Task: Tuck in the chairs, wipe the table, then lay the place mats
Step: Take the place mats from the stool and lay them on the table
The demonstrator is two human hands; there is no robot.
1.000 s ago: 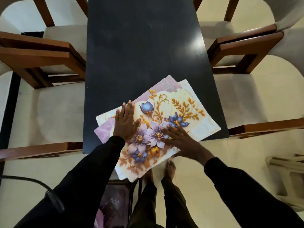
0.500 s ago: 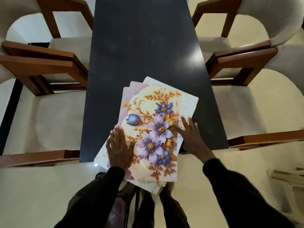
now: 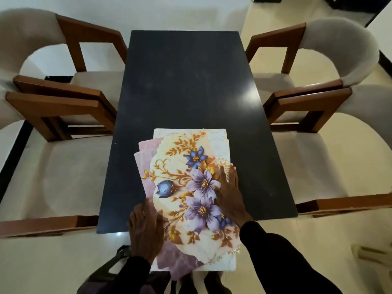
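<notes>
Left hand (image 3: 146,230) and right hand (image 3: 230,194) are pressing flat, fingers straight, on the place mats (image 3: 191,166). Ideally one is anchoring, the other sliding the top mat.

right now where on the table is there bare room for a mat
The far half of the table, between the far left chair and far right chair, is bare. Narrow bare strips flank the place mats. The near end is crowded: left hand and right hand press the overhanging stack.
</notes>
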